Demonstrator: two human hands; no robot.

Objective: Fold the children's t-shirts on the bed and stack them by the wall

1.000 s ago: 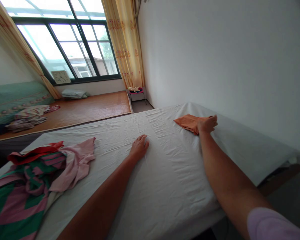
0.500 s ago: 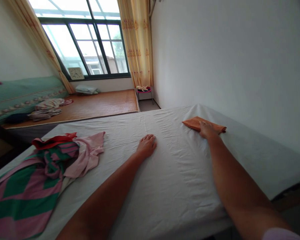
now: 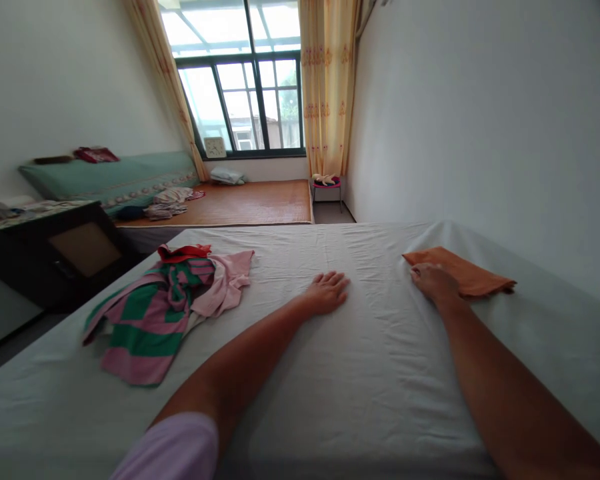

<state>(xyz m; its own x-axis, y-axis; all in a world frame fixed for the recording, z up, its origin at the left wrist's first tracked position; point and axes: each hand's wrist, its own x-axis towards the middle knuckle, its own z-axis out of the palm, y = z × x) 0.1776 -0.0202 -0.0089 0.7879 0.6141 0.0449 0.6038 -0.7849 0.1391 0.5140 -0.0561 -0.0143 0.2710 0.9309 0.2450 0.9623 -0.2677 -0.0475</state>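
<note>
A folded orange cloth (image 3: 467,273) lies on the white bed sheet (image 3: 370,373) near the wall on the right. My right hand (image 3: 433,280) rests at the cloth's near left edge, fingers curled, touching it. My left hand (image 3: 327,292) lies flat on the sheet in the middle of the bed, fingers spread, holding nothing. A heap of clothes (image 3: 167,300), striped pink and green with a pink piece and a red piece, sits on the bed to the left of my left hand.
A white wall (image 3: 480,120) runs along the bed's right side. Beyond the bed are a wooden mat platform (image 3: 250,203), a small pink stool (image 3: 327,187), a window with yellow curtains (image 3: 327,87) and a dark cabinet (image 3: 55,257) at left.
The view has swung left. My right hand has slid back from on top of the orange cloth to its near edge. My left hand stays flat on the sheet.
</note>
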